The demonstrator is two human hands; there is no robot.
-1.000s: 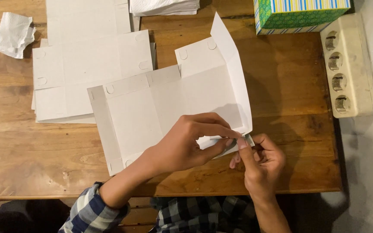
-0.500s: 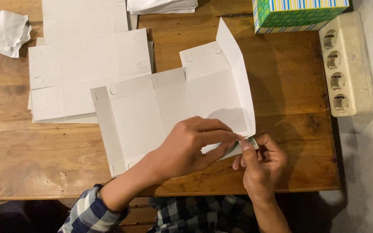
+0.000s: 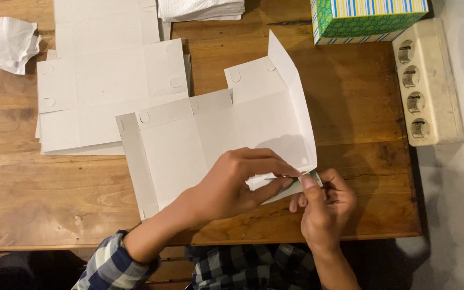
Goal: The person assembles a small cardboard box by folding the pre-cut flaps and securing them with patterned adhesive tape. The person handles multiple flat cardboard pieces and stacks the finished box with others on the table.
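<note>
A flat white cardboard box blank [image 3: 205, 134] lies on the wooden table [image 3: 55, 198], with its right panel folded upward. My left hand [image 3: 237, 185] rests on the blank's near edge, its fingers pinching a small flap at the near right corner. My right hand [image 3: 323, 207] meets it from the right, thumb and fingers gripping the same corner flap. Both hands touch at that corner.
A stack of more flat white blanks [image 3: 108, 86] lies at the left back. A crumpled tissue [image 3: 14, 43] sits far left. Folded white paper [image 3: 202, 8] and a green patterned box [image 3: 366, 19] stand at the back, a cream power strip [image 3: 425, 83] at the right edge.
The blank has shifted slightly on the table and its raised right panel stands a bit steeper. Both hands stay pinched at the near right corner.
</note>
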